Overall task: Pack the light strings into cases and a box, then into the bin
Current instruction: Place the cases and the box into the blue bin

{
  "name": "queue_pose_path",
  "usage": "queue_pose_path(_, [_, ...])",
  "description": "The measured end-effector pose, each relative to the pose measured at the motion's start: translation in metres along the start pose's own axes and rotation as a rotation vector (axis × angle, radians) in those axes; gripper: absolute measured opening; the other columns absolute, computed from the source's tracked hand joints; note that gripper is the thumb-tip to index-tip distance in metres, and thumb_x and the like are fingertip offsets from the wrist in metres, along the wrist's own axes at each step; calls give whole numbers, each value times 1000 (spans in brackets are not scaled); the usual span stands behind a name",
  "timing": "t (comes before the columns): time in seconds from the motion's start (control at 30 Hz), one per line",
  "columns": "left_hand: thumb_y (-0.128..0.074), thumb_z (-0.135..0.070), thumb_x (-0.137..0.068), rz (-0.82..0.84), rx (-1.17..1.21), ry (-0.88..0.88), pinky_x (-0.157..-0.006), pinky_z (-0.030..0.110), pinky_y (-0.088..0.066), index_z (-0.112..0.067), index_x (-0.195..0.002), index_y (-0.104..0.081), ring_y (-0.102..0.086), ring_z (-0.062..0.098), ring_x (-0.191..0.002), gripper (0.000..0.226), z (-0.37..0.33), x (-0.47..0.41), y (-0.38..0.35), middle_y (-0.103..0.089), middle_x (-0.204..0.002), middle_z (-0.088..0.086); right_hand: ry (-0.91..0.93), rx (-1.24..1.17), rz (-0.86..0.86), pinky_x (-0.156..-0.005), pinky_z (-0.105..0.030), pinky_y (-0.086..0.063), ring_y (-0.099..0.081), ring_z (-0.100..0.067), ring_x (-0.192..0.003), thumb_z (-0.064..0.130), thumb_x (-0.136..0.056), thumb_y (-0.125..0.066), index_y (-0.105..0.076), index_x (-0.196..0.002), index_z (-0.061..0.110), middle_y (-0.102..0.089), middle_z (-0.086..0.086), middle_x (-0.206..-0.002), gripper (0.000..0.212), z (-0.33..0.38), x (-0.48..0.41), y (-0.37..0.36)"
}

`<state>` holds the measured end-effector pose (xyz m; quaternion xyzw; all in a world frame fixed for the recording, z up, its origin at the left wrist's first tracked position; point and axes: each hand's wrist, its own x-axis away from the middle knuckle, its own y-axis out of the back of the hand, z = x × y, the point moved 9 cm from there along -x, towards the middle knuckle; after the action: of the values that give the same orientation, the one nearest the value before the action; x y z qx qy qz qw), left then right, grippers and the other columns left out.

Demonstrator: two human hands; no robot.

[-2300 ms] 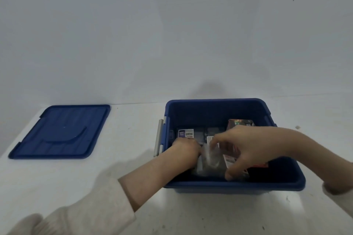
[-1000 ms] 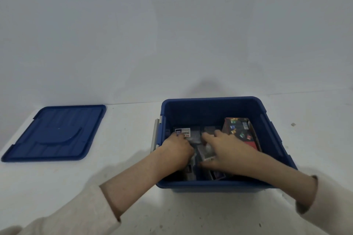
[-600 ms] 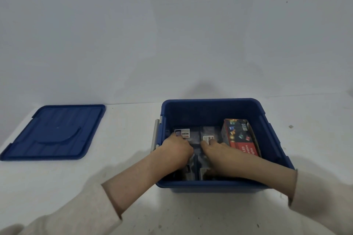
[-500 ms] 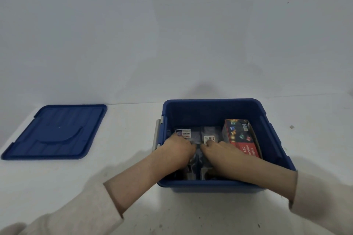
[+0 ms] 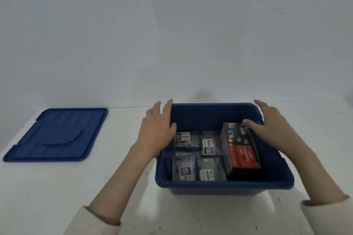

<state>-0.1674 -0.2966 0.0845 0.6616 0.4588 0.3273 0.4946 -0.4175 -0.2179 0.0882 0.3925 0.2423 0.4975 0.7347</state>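
A blue bin [image 5: 219,185] stands on the white table in front of me. Inside it lie several clear cases [image 5: 184,170] with white labels, side by side on the bottom. A red LED light box [image 5: 241,153] lies along the right side of the bin. My left hand [image 5: 157,129] is over the bin's left rim with fingers spread, the thumb inside. My right hand [image 5: 271,126] is over the right rim, fingers apart, the thumb close to the top end of the red box. Neither hand holds anything.
The bin's blue lid [image 5: 57,133] lies flat on the table at the far left. A plain pale wall runs behind the table. Cream sleeves cover both forearms near the bottom of the view.
Both hands have come up out of the bin, letting go of the cases, and moved apart to the left and right rims. The cases now lie in neat rows.
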Motion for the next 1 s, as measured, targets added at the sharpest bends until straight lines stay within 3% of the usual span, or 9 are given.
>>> queue_pose_path(0.07, [-41, -16, -95, 83, 187, 52, -93, 34, -40, -21, -149, -6, -47, 27, -113, 65, 9, -1, -12, -37, -141, 16, 2, -109, 72, -99, -34, -32, -36, -29, -131, 20, -92, -54, -20, -149, 20, -35, -14, -147, 66, 1, 4, -14])
queue_pose_path(0.17, [-40, -8, -94, 80, 306, 83, -74, 25, -37, -21, -149, -7, -47, 17, -85, 66, 18, 4, -9, -54, -115, 17, 39, -122, 75, -86, -26, -31, -41, -26, -124, 2, -91, -44, -18, -149, 20, -39, -15, -143, 66, 11, 4, -18])
queue_pose_path(0.23, [-42, -11, -95, 33, 378, 93, -76, 22, -36, -22, -148, -17, -49, 16, -88, 60, 26, 12, -2, -56, -115, 10, 68, -77, 98, -80, -24, -31, -45, -25, -114, -2, -89, -42, -19, -148, 20, -42, -18, -137, 67, 16, 5, -25])
queue_pose_path(0.37, [-35, -38, -99, -107, 572, 233, -91, 22, -31, -19, -138, -40, -46, 13, -117, 44, 72, 15, 11, -49, -129, -5, 90, -33, 89, -79, -27, -33, -47, -32, -115, -1, -88, -44, -21, -148, 20, -45, -20, -133, 68, 17, 6, -32])
queue_pose_path(0.47, [-40, -31, -98, -197, 318, 408, -104, 36, -30, -8, -140, -38, -36, 30, -130, 48, 143, 9, 4, -44, -141, 15, 98, -3, 78, -85, -35, -38, -47, -36, -114, -1, -87, -45, -23, -147, 21, -46, -22, -132, 68, 16, 5, -32])
queue_pose_path(0.57, [-41, -19, -95, -16, 36, 617, -106, 46, -28, -6, -144, -25, -23, 36, -135, 53, 210, 20, -22, -31, -146, 18, 99, 47, 58, -93, -40, -38, -45, -38, -117, 0, -87, -46, -20, -149, 19, -44, -25, -133, 70, 18, 5, -32])
queue_pose_path(0.63, [-38, -13, -94, 62, -64, 678, -104, 47, -32, -4, -141, -27, -26, 35, -133, 50, 232, 31, -32, -31, -146, 17, 90, 59, 54, -92, -39, -37, -44, -38, -118, 0, -88, -46, -18, -149, 18, -42, -25, -134, 70, 19, 6, -32])
queue_pose_path(0.77, [-36, -1, -92, 21, -238, 655, -93, 39, -42, -2, -129, -39, -37, 34, -125, 37, 235, 35, -29, -40, -137, 17, 97, 56, 56, -87, -37, -36, -45, -38, -114, 0, -89, -46, -18, -149, 17, -43, -27, -132, 69, 22, 8, -31])
queue_pose_path(1.0, [-46, -3, -89, 21, -401, 586, -79, 31, -48, -2, -134, -28, -47, 31, -113, 48, 224, 37, -28, -48, -124, 17, 89, 61, 59, -90, -38, -37, -44, -38, -116, 1, -89, -46, -16, -149, 16, -41, -25, -135, 69, 22, 9, -32])
